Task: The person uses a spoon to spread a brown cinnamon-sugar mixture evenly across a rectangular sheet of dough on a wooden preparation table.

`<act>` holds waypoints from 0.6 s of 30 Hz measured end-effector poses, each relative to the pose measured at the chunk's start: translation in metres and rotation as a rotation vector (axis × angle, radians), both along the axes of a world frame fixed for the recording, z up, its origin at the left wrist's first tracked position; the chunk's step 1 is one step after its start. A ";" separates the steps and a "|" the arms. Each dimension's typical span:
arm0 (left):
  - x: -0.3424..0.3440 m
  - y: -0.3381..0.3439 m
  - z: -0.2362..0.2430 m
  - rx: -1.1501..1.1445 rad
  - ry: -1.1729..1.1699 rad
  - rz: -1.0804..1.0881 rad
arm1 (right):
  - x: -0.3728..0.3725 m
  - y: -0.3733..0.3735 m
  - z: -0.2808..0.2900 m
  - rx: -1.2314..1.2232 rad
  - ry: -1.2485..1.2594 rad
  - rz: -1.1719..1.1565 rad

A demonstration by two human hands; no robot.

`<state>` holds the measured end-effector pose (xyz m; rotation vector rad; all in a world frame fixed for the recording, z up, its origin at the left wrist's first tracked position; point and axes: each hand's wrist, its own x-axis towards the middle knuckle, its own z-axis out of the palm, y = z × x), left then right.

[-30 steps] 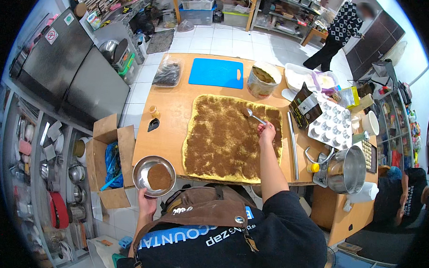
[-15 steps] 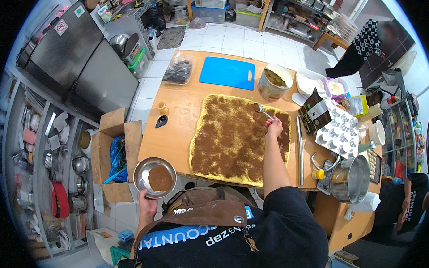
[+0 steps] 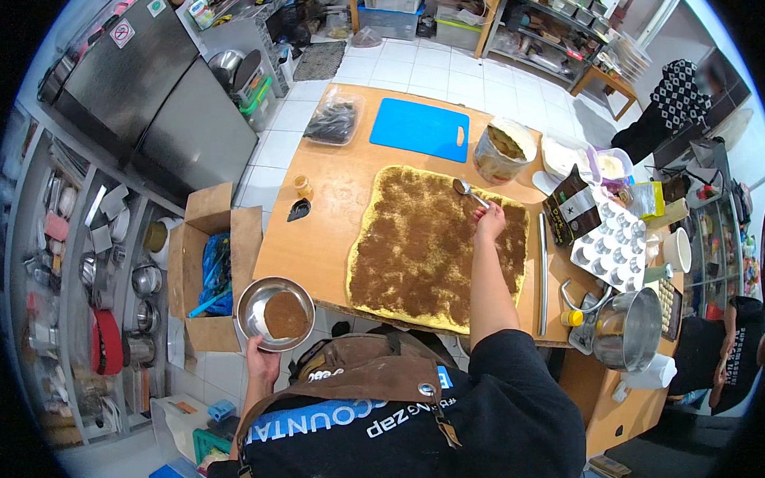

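Observation:
A rolled-out sheet of yellow dough (image 3: 432, 262) lies flat on the wooden table (image 3: 324, 212), mostly covered with patchy brown powder. Over its far right part, my right hand (image 3: 488, 222) grips a metal spoon (image 3: 463, 189) by the handle, bowl pointing to the far left. Whether the spoon touches the dough I cannot tell. Off the table's near left edge, my left hand (image 3: 262, 363) holds a steel bowl (image 3: 247, 304) by its rim. Brown powder (image 3: 285, 316) lies inside that bowl.
Beyond the dough are a blue cutting board (image 3: 420, 129) and a large tub (image 3: 503, 152). A metal rod (image 3: 543, 274), a dark pouch (image 3: 571, 210), a muffin tin (image 3: 611, 249) and a mixer bowl (image 3: 628, 330) stand right. An open carton (image 3: 238, 272) is left. Another person (image 3: 669, 106) stands far right.
The view has shifted slightly, so the table and dough appear a little to the right. My right hand and spoon stay over nearly the same part of the dough; the bowl remains held.

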<state>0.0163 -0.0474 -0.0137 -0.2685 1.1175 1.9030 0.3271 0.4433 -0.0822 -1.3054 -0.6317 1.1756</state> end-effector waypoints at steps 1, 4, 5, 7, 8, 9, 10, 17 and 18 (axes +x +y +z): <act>-0.001 -0.002 -0.001 -0.009 -0.006 0.005 | -0.003 -0.002 0.002 -0.005 -0.025 -0.001; -0.002 -0.006 -0.003 -0.019 0.003 0.013 | -0.011 -0.005 0.006 -0.012 -0.042 -0.015; -0.003 -0.007 -0.004 -0.019 0.003 0.014 | -0.012 -0.005 0.006 -0.014 -0.033 -0.032; -0.003 -0.005 -0.003 -0.011 0.009 0.017 | -0.013 -0.005 0.003 0.005 -0.054 -0.005; -0.003 -0.004 -0.001 -0.010 0.008 0.014 | -0.011 -0.004 0.000 0.023 -0.076 0.020; -0.003 -0.003 0.001 -0.011 0.006 0.007 | -0.008 -0.003 -0.002 0.024 -0.077 0.017; -0.003 -0.002 0.003 -0.013 0.006 0.004 | -0.008 -0.003 -0.002 0.023 -0.056 0.004; -0.007 -0.007 -0.001 -0.026 0.005 0.020 | -0.015 -0.009 0.005 0.027 -0.010 -0.026; -0.008 -0.008 -0.003 -0.029 -0.004 0.027 | -0.015 -0.012 0.004 0.027 -0.010 -0.025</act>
